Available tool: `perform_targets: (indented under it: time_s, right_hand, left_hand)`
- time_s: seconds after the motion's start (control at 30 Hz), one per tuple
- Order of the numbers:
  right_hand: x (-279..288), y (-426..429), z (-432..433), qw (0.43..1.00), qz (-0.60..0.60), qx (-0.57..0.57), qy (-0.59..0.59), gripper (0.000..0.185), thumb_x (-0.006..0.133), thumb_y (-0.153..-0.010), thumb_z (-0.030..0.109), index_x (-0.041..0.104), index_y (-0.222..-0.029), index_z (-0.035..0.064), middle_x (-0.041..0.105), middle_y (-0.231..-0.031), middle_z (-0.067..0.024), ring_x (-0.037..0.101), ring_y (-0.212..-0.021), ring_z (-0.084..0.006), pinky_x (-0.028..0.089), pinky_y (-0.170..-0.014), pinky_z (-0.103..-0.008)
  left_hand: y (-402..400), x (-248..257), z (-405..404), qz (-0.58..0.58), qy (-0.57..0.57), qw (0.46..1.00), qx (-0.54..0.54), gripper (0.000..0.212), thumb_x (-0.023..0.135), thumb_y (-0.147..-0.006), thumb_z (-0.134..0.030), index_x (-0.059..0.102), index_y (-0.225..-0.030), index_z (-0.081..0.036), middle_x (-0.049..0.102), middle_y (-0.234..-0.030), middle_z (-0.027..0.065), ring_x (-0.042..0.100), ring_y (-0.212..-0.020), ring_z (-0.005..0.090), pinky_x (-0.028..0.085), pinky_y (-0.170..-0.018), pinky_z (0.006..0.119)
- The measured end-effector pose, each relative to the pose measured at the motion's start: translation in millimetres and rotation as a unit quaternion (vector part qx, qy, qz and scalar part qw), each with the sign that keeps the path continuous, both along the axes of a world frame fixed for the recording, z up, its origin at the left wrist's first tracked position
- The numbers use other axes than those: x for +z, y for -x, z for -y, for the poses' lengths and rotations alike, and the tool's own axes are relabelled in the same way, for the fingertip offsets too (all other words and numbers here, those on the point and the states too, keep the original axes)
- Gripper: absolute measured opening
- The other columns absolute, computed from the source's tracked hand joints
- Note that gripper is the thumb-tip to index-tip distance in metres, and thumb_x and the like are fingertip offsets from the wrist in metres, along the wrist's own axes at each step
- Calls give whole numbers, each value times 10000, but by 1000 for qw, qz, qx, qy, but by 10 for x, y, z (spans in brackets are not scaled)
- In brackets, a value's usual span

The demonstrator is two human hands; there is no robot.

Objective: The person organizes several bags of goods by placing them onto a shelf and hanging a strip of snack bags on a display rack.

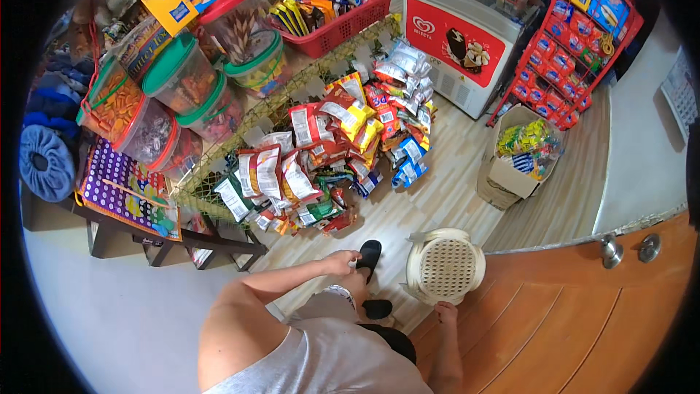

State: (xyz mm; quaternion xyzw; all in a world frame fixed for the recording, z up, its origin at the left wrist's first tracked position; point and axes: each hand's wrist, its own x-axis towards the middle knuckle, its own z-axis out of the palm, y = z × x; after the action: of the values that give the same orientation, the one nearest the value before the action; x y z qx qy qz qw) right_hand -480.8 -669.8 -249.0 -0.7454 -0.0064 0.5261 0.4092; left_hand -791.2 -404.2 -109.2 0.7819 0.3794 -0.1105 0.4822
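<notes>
My left hand [342,262] is held out low in front of my body, its fingers curled. A small pale patch shows at its fingertips, too small to name. At the near rim of a cream plastic stool [447,264] is my right hand [447,312], fingers bent. Whether it grips that rim or only overlaps it in view, I cannot tell. The stool has a round, woven-pattern seat. Black slippers [369,258] are on my feet, beside the stool. Beyond my left hand, many snack packets [322,158] hang in bunches along the front of a mesh-covered counter.
Tubs with green lids [170,64] and a red plastic basket [350,19] of packets stand on the counter. An ice-cream freezer [454,38] is further off. To the right are a red wire rack [563,54], a cardboard box [500,167] of packets and an orange-brown door [569,306].
</notes>
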Motion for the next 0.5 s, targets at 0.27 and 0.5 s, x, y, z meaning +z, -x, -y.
perform_targets:
  time_s: [0.27,0.5]
  right_hand:
    - [513,-74,-564,1000,-3,5,4,175,647,-701,63,580,-855,15,509,-607,-13,428,-455,-100,304,-380,-226]
    - [903,-183,-1166,996,22,48,76,169,638,-718,63,585,-873,22,480,-584,-28,422,-471,-113,311,-395,-253]
  left_hand:
    - [-304,167,-240,19,-31,988,-150,556,633,-705,-190,446,-1189,10,509,-1158,196,492,-1068,317,394,-914,348]
    - [-381,877,-994,6,22,993,-120,581,626,-730,-204,416,-1232,-2,449,-1238,182,452,-1127,302,369,-949,343]
